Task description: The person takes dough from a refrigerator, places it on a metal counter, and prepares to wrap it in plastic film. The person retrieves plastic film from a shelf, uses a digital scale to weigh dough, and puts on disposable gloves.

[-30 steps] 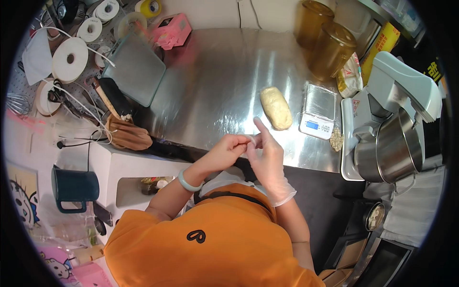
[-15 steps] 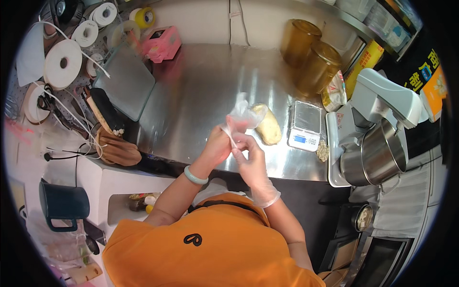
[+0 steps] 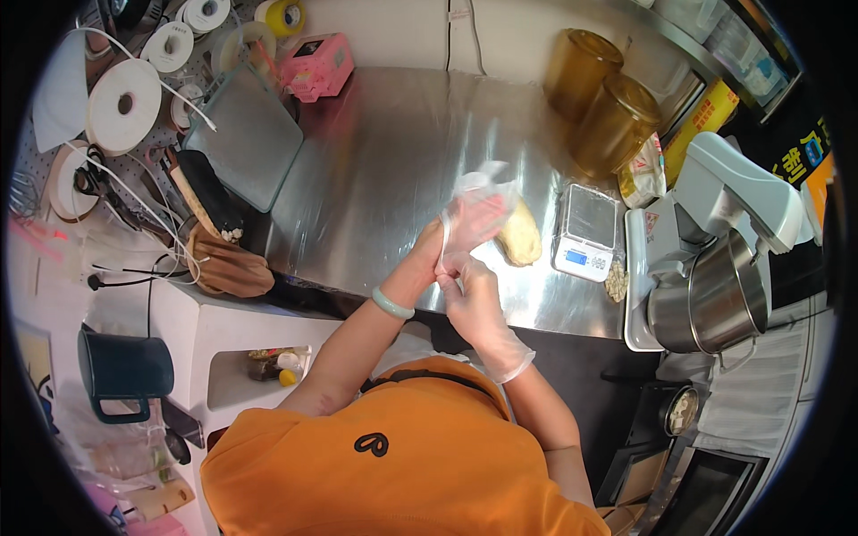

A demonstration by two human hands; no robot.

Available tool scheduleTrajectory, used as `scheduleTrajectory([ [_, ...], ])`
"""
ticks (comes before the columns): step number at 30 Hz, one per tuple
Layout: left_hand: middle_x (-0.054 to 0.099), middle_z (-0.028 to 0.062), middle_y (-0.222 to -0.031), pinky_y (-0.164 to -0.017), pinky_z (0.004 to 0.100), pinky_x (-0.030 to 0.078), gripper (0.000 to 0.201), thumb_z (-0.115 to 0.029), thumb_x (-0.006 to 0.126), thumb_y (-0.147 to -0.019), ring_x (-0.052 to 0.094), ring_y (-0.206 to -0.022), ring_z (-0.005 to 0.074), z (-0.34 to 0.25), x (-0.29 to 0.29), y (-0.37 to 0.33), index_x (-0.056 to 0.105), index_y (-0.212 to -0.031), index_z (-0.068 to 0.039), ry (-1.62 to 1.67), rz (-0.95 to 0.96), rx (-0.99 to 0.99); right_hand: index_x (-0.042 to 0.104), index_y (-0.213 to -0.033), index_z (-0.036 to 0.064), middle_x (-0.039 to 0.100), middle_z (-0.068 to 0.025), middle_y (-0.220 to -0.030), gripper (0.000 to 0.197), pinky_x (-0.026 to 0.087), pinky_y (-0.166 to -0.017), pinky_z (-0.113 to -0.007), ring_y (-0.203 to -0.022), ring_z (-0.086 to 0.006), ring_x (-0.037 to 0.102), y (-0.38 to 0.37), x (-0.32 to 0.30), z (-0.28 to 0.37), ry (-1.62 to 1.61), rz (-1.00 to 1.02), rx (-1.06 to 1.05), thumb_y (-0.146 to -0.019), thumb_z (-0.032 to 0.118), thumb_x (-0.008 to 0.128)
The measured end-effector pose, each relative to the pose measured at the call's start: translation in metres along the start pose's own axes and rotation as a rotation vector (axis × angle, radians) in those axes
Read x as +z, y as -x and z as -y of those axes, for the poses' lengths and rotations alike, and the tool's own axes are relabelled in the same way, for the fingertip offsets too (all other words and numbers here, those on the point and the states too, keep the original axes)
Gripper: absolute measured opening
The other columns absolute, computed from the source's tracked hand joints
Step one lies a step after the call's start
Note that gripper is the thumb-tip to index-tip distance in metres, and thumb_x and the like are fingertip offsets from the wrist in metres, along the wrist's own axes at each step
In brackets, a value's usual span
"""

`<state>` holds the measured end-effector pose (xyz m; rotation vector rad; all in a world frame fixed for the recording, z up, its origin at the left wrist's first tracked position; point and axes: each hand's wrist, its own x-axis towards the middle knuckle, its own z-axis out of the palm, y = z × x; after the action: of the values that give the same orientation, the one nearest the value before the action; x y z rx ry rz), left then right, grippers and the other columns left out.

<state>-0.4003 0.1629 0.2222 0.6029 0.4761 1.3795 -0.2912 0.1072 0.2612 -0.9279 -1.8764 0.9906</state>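
Note:
My left hand (image 3: 469, 225) is partly inside a clear, thin plastic glove (image 3: 493, 186), whose loose fingertips crumple beyond my stretched-out fingers. A pale green bangle (image 3: 391, 304) circles that wrist. My right hand (image 3: 474, 302), wearing a similar glove, pinches the left glove's cuff near the wrist. Just right of the left glove, a pale yellow dough lump (image 3: 520, 236) lies on the steel worktop (image 3: 375, 170), partly covered by the glove. Beside the dough is a white digital scale (image 3: 586, 238) with a lit blue display.
A stand mixer (image 3: 742, 196) with a steel bowl (image 3: 710, 290) is at the right. Two amber canisters (image 3: 617, 125) stand behind the scale. A pink device (image 3: 317, 67), a translucent board (image 3: 246, 143) and ribbon spools (image 3: 125, 105) are at the left; a dark mug (image 3: 125, 368) is lower left.
My left hand has slid further into its glove, its fingers now straighter. My right hand still pinches the cuff. The whole view has shifted slightly, with the surroundings moving right.

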Motion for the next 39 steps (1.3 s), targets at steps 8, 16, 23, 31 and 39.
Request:
scheduleTrajectory([
  [8, 0.041, 0.0113, -0.132, -0.103, 0.0361, 0.036, 0.073, -0.050, 0.053, -0.086, 0.042, -0.121, 0.0205, 0.010, -0.011, -0.010, 0.031, -0.137, -0.001, -0.046, -0.105, 0.109, 0.055, -0.081, -0.0020, 0.059, -0.0167, -0.075, 0.007, 0.045, -0.066, -0.036, -0.072, -0.0324, 0.059, -0.004, 0.001, -0.001, 0.077, -0.070, -0.110, -0.076, -0.006, 0.059],
  [16, 0.032, 0.0055, -0.140, -0.106, 0.0410, 0.026, 0.061, -0.046, 0.047, -0.091, 0.032, -0.128, 0.0242, 0.033, -0.036, -0.080, 0.034, -0.133, -0.005, 0.113, -0.081, 0.073, 0.057, -0.081, -0.0015, 0.059, -0.0164, -0.072, 0.007, 0.044, -0.056, -0.034, -0.064, -0.0275, 0.060, -0.029, -0.010, -0.017, 0.172, 0.021, -0.070, -0.076, -0.005, 0.060],
  [23, 0.046, 0.0187, -0.126, -0.100, 0.0530, 0.030, 0.052, -0.032, 0.053, -0.084, 0.044, -0.116, 0.0347, 0.007, -0.048, -0.106, 0.040, -0.123, -0.001, 0.607, -0.125, -0.171, 0.059, -0.080, -0.0015, 0.060, -0.0206, -0.077, 0.012, 0.048, -0.064, -0.040, -0.072, -0.0365, 0.060, -0.016, 0.011, -0.037, 0.160, 0.009, -0.083, -0.069, -0.003, 0.060],
  [31, 0.007, 0.0043, -0.153, -0.107, 0.0522, -0.010, 0.070, -0.057, 0.028, -0.089, -0.006, -0.140, 0.0267, 0.000, 0.088, -0.107, 0.019, -0.145, -0.015, 0.028, -0.115, -0.012, 0.055, -0.071, -0.0034, 0.059, -0.0212, -0.065, 0.016, 0.046, -0.060, -0.045, -0.063, -0.0399, 0.059, -0.025, -0.042, 0.003, 0.038, -0.244, 0.041, -0.074, 0.012, 0.060],
  [39, 0.014, 0.0090, -0.151, -0.110, 0.0440, -0.003, 0.057, -0.044, 0.027, -0.094, 0.010, -0.140, 0.0256, 0.074, 0.150, -0.114, 0.027, -0.143, -0.014, -0.694, 0.377, -0.228, 0.056, -0.072, -0.0008, 0.053, -0.0210, -0.058, 0.007, 0.046, -0.055, -0.042, -0.063, -0.0322, 0.061, -0.016, -0.056, -0.006, 0.542, -0.491, 0.005, -0.074, 0.006, 0.058],
])
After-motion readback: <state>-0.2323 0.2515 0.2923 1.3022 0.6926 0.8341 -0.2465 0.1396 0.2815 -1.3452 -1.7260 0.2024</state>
